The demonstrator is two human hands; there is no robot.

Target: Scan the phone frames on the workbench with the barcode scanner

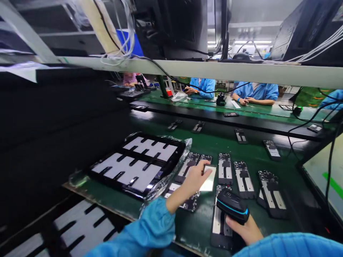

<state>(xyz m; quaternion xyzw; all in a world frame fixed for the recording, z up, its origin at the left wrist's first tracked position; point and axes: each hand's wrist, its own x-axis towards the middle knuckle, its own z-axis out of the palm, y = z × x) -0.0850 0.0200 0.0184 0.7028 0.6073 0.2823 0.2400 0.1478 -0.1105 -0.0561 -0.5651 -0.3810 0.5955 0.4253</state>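
**Scanner up, label under the fingertips**

Nearest to us, the right hand [245,230] has its fingers wrapped firmly round the grip of a black handheld scanner [232,206] with a blue band, head tipped toward the far left over the green belt [268,157]. Just beyond it, the left hand [197,178] reaches in from the near left, fingers curled loosely with the tips pressing on a pale rectangular label [209,180] that lies on a phone frame [187,166] mid-belt. It pins rather than grips.

To do this well, I'd judge: keep that label flat and steady, fingers off its printed area, and square the scanner head to it so nothing shadows the code.

To the right, more phone frames [242,176] lie in a loose row, each apart from its neighbour. To the left sits a black tray [107,171] of white inserts in a clear wrap. Further off, frames dot the belt; at the far side, co-workers [255,93] in blue sleeves rest their hands on the next bench.
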